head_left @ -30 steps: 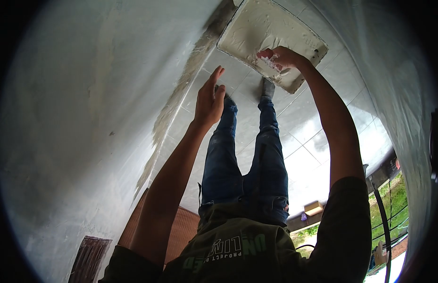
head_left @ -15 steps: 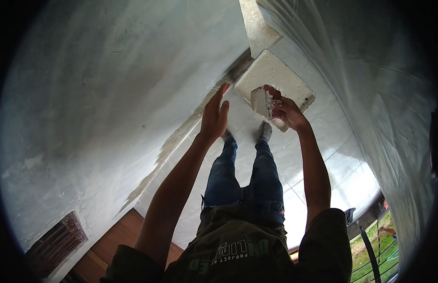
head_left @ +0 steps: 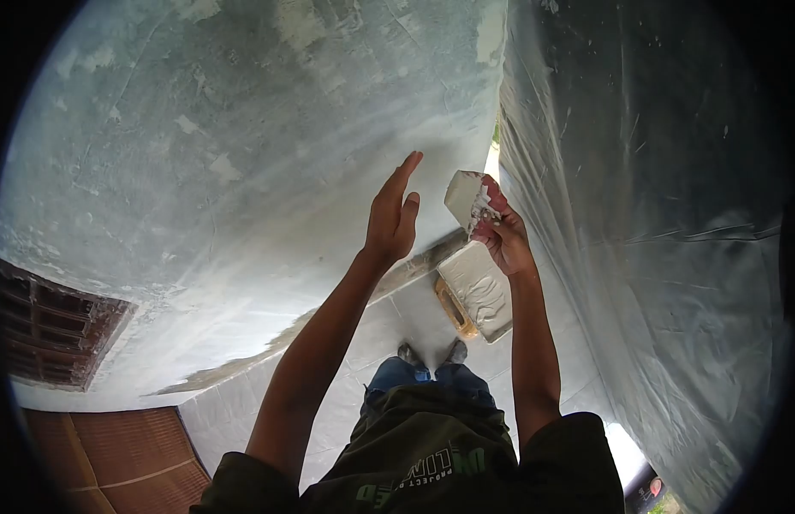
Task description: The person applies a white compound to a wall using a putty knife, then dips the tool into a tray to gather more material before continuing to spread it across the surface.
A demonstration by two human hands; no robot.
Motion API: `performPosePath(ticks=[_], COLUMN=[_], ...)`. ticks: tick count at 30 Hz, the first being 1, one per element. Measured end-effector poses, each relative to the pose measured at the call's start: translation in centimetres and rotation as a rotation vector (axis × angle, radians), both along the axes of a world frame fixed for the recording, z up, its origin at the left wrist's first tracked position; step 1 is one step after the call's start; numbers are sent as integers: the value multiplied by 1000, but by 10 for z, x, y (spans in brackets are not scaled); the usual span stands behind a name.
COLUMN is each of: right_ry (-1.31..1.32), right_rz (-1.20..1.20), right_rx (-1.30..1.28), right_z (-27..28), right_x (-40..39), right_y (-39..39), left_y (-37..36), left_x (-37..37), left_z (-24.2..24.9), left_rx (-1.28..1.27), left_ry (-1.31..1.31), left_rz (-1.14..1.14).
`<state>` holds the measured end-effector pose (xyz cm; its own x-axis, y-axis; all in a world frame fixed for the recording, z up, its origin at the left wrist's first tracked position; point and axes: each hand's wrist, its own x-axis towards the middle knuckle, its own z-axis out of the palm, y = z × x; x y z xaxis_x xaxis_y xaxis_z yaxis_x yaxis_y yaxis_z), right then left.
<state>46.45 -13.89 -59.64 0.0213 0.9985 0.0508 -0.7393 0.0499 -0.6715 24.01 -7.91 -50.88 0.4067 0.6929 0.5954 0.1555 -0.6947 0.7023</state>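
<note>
Plaster-loaded trowel [head_left: 466, 199] was gripped in the right hand [head_left: 503, 236], fingers curled around it, just beside the plastered wall [head_left: 243, 154]. Left hand [head_left: 392, 218] was spread flat, empty, near that wall. Mortar tray [head_left: 479, 295] lay on the tiled floor [head_left: 389, 321] below.

Grey-white mottled wall [head_left: 243, 146], white putty-smeared trowel [head_left: 466, 199], orange-rimmed tray [head_left: 455, 310], blue jeans [head_left: 397, 374]

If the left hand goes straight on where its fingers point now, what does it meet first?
Probably the grey wall. The left hand is open, fingers pointing up along it, with nothing visible between. Depth is unclear, so it might only slide along the surface.
</note>
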Motion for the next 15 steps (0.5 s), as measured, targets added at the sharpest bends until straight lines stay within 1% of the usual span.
performPosePath(ticks=[3, 5, 6, 9, 13, 15], right_ry=[16, -49, -34, -90, -96, -131], right_rz=[29, -25, -28, -72, -76, -92], right_rx=[127, 163, 241, 268, 352, 388], right_z=[38, 65, 78, 118, 167, 180], right_x=[-15, -25, -30, -49, -65, -72], right_y=[12, 19, 24, 32, 46, 48], left_y=[5, 10, 14, 21, 31, 32], left_x=[-11, -17, -21, -36, -47, -53], left_z=[37, 59, 71, 96, 137, 152], left_rx=[135, 217, 268, 358, 448, 508], left_ry=[-24, -44, -49, -72, -97, -122], left_rz=[-13, -2, 5, 26, 32, 9])
